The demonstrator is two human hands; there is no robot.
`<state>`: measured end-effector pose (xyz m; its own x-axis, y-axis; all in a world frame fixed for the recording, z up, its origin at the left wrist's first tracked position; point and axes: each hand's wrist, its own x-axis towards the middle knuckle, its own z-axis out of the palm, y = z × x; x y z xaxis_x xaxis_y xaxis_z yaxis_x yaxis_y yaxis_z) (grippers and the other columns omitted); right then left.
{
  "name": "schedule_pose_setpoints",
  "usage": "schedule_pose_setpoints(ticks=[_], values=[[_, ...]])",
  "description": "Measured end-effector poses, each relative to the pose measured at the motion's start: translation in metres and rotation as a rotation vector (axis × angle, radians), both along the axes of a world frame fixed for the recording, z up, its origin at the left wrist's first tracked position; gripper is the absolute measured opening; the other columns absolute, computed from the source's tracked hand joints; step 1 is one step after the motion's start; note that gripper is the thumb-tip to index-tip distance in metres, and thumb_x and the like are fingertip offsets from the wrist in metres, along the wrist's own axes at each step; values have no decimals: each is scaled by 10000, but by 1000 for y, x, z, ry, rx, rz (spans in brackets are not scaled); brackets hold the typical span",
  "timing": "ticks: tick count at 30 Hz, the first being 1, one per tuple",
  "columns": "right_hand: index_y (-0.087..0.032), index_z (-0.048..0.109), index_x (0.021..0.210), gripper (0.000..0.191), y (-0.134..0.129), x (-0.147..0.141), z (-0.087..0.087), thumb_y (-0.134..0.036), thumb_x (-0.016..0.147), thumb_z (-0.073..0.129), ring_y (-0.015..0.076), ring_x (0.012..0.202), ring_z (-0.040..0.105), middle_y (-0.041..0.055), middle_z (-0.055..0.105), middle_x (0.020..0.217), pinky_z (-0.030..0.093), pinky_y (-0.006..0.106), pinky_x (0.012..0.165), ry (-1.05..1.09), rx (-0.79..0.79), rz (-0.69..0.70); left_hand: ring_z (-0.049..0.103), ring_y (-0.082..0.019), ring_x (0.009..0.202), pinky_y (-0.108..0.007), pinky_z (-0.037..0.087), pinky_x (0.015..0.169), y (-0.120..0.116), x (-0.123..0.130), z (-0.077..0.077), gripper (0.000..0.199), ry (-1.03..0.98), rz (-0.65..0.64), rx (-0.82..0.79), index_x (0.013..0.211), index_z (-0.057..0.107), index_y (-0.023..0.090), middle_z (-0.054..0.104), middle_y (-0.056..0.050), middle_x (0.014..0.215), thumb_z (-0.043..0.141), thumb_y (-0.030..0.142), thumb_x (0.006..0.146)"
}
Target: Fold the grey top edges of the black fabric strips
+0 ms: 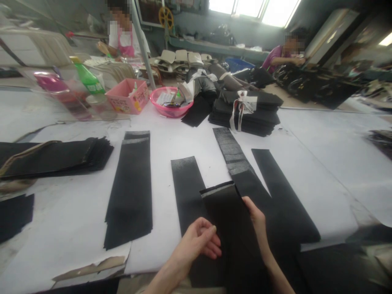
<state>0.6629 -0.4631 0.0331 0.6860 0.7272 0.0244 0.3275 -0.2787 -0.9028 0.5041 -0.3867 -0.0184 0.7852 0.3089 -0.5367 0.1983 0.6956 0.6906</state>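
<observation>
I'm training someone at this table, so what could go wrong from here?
The held strip overhangs the middle strip, so lowering it might nudge that one askew. The right hand has it by one side, while the left hand is half curled at the other; it could twist or sag. The covering looks torn by the near edge, and a piece slid there may snag.

A workshop: around a white worktable [162, 143] lie bundled black panels [245, 112], with two workers [125, 36] behind it.
</observation>
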Motion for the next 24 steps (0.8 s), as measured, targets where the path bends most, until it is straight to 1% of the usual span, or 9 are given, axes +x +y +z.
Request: schedule_pose_setpoints(ticks=[2,5,10,13,16,18,19,22,24], values=[[-199,560,814,123,0,0,0,-319,841,571,143,634,483,-28,533,691,403,212,555,22,11,-12,646,-144,629,-228,465,544,-1,2,5,422,7,84,-28,854,449,176,640,-17,730,648,539,770],[-194,571,837,129,-1,-1,-1,-322,855,562,141,646,484,-26,536,707,407,212,574,38,3,-22,608,-120,650,-196,423,544,-4,4,12,415,12,149,-21,836,496,171,600,18,693,733,488,710],[-191,606,906,173,0,-6,-3,-353,865,560,155,677,518,-9,592,758,422,217,595,54,-11,0,652,-177,772,-270,481,703,-3,11,22,398,-162,280,-188,986,616,131,688,-76,842,673,471,788],[-197,608,890,219,1,-1,-5,-401,890,528,156,675,539,-8,614,762,414,219,599,-50,-55,-17,673,-191,774,-293,501,755,2,13,26,369,-211,323,-288,1046,633,122,714,-96,866,671,403,811],[-196,600,839,278,-4,32,-6,-457,887,521,151,628,522,-13,593,702,393,235,600,-292,-110,-150,650,-134,598,-256,513,679,8,4,29,291,-223,283,-309,1014,641,133,710,-48,755,698,322,800],[-187,605,815,331,-17,68,-1,-512,849,549,152,584,493,-10,573,654,386,261,602,-467,-145,-345,595,-95,473,-222,503,592,12,-9,31,258,-238,245,-300,979,643,136,675,-11,634,711,298,790],[-183,611,807,360,-27,88,6,-538,826,560,157,577,486,-5,570,642,389,276,606,-524,-164,-441,591,-92,463,-213,500,573,14,-15,30,252,-233,236,-297,972,643,137,670,-7,618,714,292,787],[-183,644,859,398,-62,142,41,-567,765,597,200,634,547,42,632,718,419,321,615,-450,-148,-609,668,-144,614,-232,526,618,15,-27,24,273,-175,273,-261,1006,632,140,718,-59,769,705,298,795],[-206,656,809,376,-82,171,71,-563,694,661,227,634,562,67,649,716,404,352,592,-442,-264,-628,691,-185,707,-265,543,649,13,-27,18,309,-134,304,-209,1061,617,147,726,-90,885,683,318,813]])
